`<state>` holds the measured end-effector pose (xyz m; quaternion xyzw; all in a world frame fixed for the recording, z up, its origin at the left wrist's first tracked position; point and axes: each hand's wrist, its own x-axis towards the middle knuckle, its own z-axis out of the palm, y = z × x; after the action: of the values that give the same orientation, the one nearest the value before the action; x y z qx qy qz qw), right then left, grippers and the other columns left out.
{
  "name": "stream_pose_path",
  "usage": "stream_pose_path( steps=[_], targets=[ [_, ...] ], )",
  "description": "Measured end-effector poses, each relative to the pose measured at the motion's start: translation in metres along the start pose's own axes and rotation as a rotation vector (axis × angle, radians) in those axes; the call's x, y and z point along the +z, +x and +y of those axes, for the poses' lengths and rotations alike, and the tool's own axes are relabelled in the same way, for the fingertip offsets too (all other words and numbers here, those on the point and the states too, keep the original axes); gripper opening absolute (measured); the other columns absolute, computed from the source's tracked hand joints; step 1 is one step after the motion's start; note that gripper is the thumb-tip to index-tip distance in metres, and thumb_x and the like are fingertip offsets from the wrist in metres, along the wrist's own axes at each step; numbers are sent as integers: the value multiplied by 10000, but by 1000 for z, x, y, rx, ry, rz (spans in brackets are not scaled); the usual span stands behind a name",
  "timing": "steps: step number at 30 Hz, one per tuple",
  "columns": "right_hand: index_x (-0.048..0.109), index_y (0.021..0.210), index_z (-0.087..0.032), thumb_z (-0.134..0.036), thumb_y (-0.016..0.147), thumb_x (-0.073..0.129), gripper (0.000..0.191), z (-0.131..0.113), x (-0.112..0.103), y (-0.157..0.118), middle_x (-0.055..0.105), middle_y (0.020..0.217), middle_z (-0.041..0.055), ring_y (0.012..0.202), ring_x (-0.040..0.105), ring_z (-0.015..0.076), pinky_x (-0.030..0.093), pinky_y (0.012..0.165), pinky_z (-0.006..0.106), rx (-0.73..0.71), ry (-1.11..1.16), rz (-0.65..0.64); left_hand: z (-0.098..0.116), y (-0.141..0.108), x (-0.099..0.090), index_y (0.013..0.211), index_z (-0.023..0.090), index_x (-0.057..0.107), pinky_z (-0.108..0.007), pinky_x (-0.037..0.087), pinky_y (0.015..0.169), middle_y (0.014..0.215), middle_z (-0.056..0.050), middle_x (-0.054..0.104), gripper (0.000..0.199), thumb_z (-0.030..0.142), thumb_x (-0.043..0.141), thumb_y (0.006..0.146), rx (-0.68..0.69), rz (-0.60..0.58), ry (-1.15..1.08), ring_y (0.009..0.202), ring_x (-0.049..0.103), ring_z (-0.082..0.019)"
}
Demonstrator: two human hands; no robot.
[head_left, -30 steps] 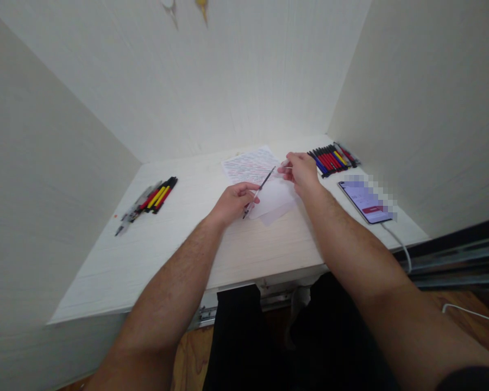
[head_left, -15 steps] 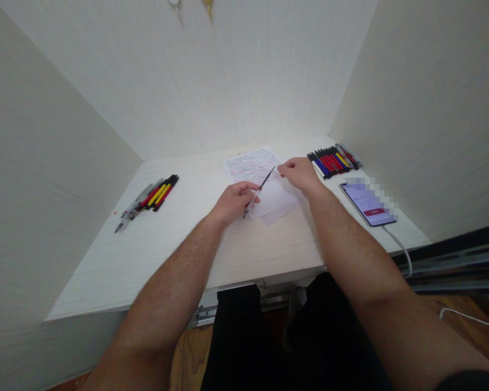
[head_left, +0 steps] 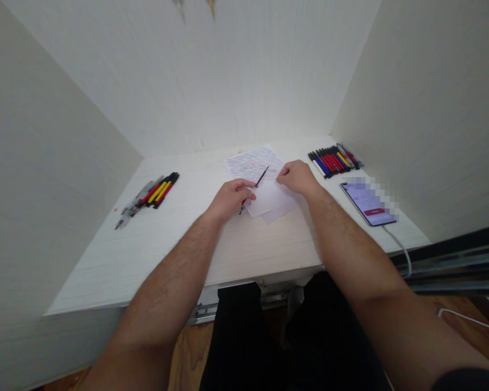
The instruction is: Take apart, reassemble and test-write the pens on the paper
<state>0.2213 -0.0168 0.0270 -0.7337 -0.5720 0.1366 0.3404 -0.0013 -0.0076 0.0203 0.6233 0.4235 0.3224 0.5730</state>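
Between the thumb and fingers of my left hand (head_left: 229,200) is a slim pen (head_left: 262,176), held at a slant with its dark upper end pointing up and to the right. Its lower part looks clear. My right hand (head_left: 296,177) is closed over the right side of the papers, fingertips pressed together; whatever they hold, if anything, is too small to make out. Beneath the hands lie a sheet covered in coloured scribbles (head_left: 248,163) and blank white paper (head_left: 271,199).
Several loose pens (head_left: 157,193) lie on the left of the white table (head_left: 146,260). At the back right is a row of several pens (head_left: 330,162). A lit phone (head_left: 367,203) with a white cable (head_left: 401,250) rests in front of them. White panels surround the table.
My left hand has shifted slightly left with the pen. The fingers of my right hand have moved a little down, and the gap between them and the pen's upper end is wider.
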Motion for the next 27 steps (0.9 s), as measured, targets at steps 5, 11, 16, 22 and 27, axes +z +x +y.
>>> stream_pose_path(
  steps=[5, 11, 16, 22, 27],
  targets=[
    [718, 681, -142, -248, 708, 700, 111, -8, -3, -6, 708, 697, 77, 674, 620, 174, 473, 654, 277, 40, 28, -62, -5, 2, 1, 998, 171, 699, -225, 349, 454, 712, -24, 698, 333, 233, 653, 674, 21, -9, 57, 490, 509, -99],
    [672, 722, -137, -259, 759, 681, 128, -27, 0, -14, 688, 695, 51, 461, 461, 61, 310, 416, 189, 114, 695, -139, -8, 2, 5, 1045, 173, 699, -211, 334, 433, 732, -26, 702, 346, 241, 639, 712, 77, -49, 139, 484, 489, -91],
    [645, 780, -148, -242, 794, 605, 103, -13, -2, 1, 639, 672, 9, 482, 486, 65, 324, 425, 176, 206, 804, 238, -4, 1, 5, 1042, 165, 704, -210, 349, 450, 790, -50, 724, 325, 233, 637, 732, 73, -44, 184, 490, 499, -86],
    [723, 681, -140, -217, 675, 698, 81, -3, 4, -1, 669, 629, 32, 631, 608, 143, 461, 626, 245, 39, 203, -58, -12, 8, 3, 1014, 179, 726, -222, 395, 516, 711, -14, 678, 297, 243, 656, 733, 129, 94, 273, 527, 529, -102],
    [756, 710, -153, -269, 688, 699, 131, -8, 6, -4, 704, 675, 50, 718, 654, 184, 479, 720, 274, 15, 10, -107, -18, 12, 4, 1084, 185, 739, -261, 464, 642, 714, -18, 687, 341, 287, 651, 771, 180, 136, 398, 623, 588, -144]
  ],
)
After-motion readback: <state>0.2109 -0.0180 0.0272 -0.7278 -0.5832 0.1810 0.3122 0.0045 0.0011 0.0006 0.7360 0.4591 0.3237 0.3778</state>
